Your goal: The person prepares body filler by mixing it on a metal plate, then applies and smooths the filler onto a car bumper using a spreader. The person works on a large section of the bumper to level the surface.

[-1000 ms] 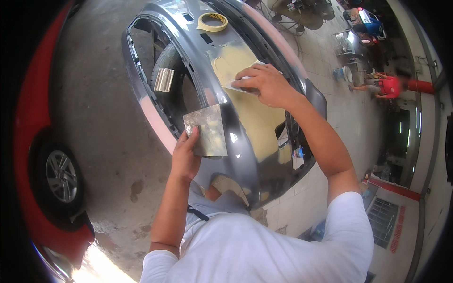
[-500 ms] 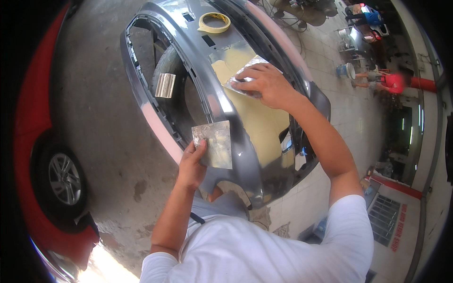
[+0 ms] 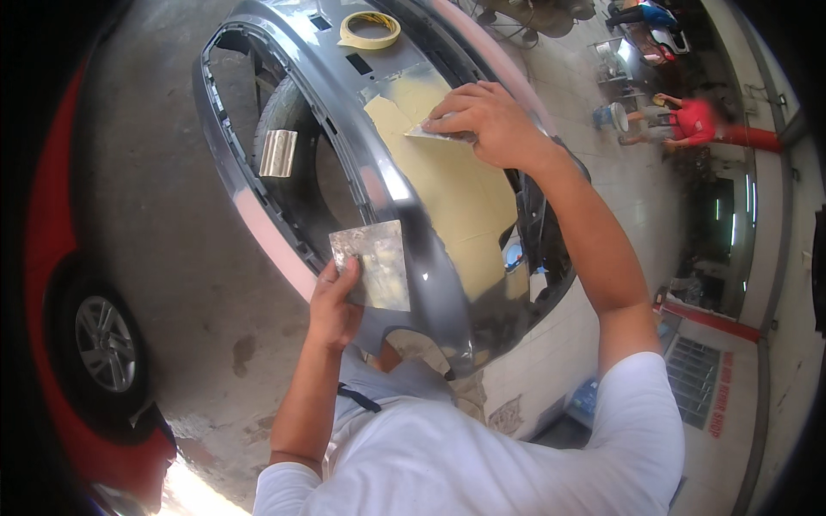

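In front of me lies a grey car bumper (image 3: 430, 249) with a broad patch of yellowish body filler (image 3: 456, 198) over its face. My right hand (image 3: 495, 125) is closed on a thin metal spreader (image 3: 419, 131), which is tilted low against the upper part of the filler; most of the spreader is hidden under the fingers. Nearer to me and to the left, my left hand (image 3: 337, 297) grips a square metal plate (image 3: 376, 265) by its edge, thumb on top. Smears of filler and grime mark the plate.
A roll of yellow masking tape (image 3: 370, 31) rests on the bumper's far end. A bent silvery piece (image 3: 278, 154) sits over a tire (image 3: 288, 116) inside the opening. At left stands a red car (image 3: 52, 198). Far right, a person in red (image 3: 691, 120) is beside a bucket (image 3: 611, 117).
The spreader has tipped from showing its broad face to lying flatter on the filler. My left hand still holds the plate. The whole view has shifted slightly.
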A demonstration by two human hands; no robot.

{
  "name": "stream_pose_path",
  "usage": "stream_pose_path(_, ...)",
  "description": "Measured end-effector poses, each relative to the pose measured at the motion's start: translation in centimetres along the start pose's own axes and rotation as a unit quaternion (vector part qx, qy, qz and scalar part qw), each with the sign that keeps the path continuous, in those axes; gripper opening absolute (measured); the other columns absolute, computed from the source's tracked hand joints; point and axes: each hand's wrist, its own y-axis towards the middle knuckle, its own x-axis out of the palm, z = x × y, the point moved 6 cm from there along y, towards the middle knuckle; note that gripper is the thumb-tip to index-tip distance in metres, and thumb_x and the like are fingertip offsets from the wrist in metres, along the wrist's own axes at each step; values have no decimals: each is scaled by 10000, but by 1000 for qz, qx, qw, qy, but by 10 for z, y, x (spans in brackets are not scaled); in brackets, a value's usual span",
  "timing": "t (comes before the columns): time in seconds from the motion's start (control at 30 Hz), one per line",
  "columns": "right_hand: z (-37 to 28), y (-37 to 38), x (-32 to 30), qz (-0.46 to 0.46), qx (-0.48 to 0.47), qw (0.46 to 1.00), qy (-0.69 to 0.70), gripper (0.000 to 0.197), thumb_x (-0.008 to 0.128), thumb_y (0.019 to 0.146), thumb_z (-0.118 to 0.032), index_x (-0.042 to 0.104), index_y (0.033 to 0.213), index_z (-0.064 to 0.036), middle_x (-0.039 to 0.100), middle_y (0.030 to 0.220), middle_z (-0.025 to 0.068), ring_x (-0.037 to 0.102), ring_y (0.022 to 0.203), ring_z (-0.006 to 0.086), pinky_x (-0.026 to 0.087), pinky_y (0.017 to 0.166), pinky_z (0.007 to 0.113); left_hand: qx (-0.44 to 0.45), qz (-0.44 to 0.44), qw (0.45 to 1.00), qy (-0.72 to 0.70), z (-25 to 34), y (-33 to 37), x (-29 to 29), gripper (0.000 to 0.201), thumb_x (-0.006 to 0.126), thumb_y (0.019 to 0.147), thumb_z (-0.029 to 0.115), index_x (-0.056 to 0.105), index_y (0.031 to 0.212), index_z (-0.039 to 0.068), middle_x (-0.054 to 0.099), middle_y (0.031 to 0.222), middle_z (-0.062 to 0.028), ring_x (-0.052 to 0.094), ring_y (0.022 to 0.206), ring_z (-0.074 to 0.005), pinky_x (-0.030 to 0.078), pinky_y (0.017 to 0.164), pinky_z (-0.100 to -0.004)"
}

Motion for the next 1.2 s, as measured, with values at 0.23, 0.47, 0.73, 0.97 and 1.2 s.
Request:
stream_pose_path(0.23, 11, 46, 21, 91, -6, 995, 34, 607, 627, 741, 102, 773, 1235, -219, 719, 1262, -25, 631, 1185, 267, 471, 1015, 418, 3, -13, 1000, 3, -1, 0, 2, 366, 589, 1069, 204, 557, 1390, 32, 680, 1303, -88, 656, 1210, -230, 482, 1100, -428)
stream_pose_path(0.47, 7, 28, -8, -39, -11, 998, 48, 708, 549, 761, 161, 727, 1312, -249, 648, 1352, -11, 623, 1220, 281, 520, 1025, 419, 15, -25, 999, -13, -6, 1, -2, 379, 634, 1056, 213, 572, 1374, 17, 679, 1292, -105, 663, 1176, -229, 518, 1045, -404)
stream_pose_path(0.73, -7, 89, 17, -91, 70, 992, -46, 871, 513, 814, 160, 608, 1442, -436, 565, 1437, 2, 583, 1313, 253, 505, 1097, 396, 41, -32, 999, 3, -4, 0, -1, 376, 616, 1061, 200, 570, 1377, 2, 677, 1288, -118, 663, 1184, -252, 529, 1030, -405)
stream_pose_path(0.97, -13, 62, 32, -41, 44, 995, -79, 767, 592, 890, 74, 614, 1424, -476, 582, 1400, -26, 576, 1296, 225, 501, 1097, 412, 69, -27, 997, 18, -6, 2, -4, 369, 611, 1059, 190, 576, 1369, -6, 674, 1286, -124, 662, 1178, -248, 529, 1031, -403)
stream_pose_path(1.2, -27, 17, 37, -7, 23, 998, -63, 657, 673, 918, -38, 633, 1405, -477, 604, 1320, -37, 596, 1225, 218, 499, 1023, 436, 79, -30, 996, 20, -8, 8, -16, 377, 589, 1060, 165, 551, 1393, -9, 674, 1311, -124, 655, 1213, -256, 493, 1092, -429)
